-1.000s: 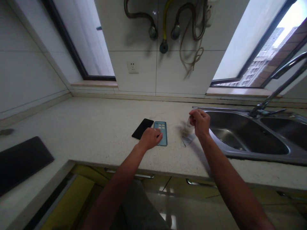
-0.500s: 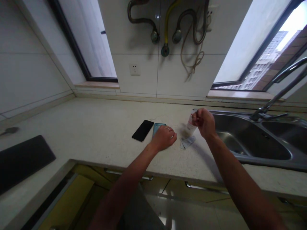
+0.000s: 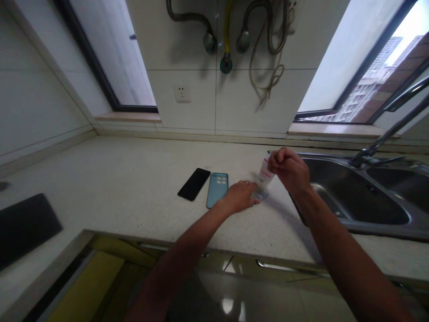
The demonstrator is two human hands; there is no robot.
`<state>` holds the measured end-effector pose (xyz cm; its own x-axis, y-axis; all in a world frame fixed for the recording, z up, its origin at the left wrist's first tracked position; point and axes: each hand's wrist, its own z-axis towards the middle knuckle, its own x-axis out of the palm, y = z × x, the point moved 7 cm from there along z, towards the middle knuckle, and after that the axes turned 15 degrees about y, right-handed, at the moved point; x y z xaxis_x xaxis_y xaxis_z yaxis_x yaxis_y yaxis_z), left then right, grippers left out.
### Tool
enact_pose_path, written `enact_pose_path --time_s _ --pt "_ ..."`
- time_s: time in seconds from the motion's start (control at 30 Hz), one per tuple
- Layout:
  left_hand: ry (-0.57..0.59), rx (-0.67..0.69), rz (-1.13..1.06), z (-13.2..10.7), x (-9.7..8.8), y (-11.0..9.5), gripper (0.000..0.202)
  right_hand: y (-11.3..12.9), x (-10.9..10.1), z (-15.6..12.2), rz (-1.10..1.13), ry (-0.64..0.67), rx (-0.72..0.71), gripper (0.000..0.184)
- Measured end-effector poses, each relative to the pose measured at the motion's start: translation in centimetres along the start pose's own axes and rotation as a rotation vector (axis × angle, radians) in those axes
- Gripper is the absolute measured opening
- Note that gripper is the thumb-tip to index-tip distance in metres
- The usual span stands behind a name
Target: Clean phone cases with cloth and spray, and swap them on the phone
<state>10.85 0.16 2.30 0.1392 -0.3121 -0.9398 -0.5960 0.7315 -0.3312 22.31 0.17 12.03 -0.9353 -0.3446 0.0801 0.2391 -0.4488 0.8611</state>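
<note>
My right hand (image 3: pixel 291 169) is raised over the counter beside the sink, fingers pinched on the top of a clear plastic bag (image 3: pixel 264 173) with pink-red stripes. The bag hangs down toward a small flat clear packet (image 3: pixel 262 195) on the counter. My left hand (image 3: pixel 240 197) is low over the counter with its fingers stretched toward the bag's lower end and the packet; whether it touches them is hard to make out. Left of that hand lies a light blue phone case (image 3: pixel 216 191) with camera cutouts. A black smartphone (image 3: pixel 194 184) lies beside the case, screen up.
A steel double-bowl sink (image 3: pixel 355 188) with a tall faucet (image 3: pixel 372 150) is at the right. A dark flat panel (image 3: pixel 27 228) lies at the far left of the pale counter (image 3: pixel 134 188). Hoses, a socket (image 3: pixel 182 93) and two windows are at the wall behind.
My left hand has moved right, off the blue phone case, to the bag's lower end. My right hand still holds the bag's top. The view has shifted slightly.
</note>
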Motion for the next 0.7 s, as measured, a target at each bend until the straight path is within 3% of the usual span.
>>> enact_pose_path --time_s 0.33,0.5,0.7 --pt "-0.051 0.033 -0.315 0.2 -0.6 2.2 0.052 0.4 0.9 -0.8 -0.007 0.132 0.025 0.015" --pt "-0.097 0.099 -0.362 -0.2 -1.0 2.5 0.054 1.2 0.9 -1.2 -0.056 0.097 0.044 0.028" --pt "-0.2 0.106 -0.457 -0.9 -2.1 2.3 0.034 2.7 -0.1 -1.6 -0.111 0.019 -0.006 0.033"
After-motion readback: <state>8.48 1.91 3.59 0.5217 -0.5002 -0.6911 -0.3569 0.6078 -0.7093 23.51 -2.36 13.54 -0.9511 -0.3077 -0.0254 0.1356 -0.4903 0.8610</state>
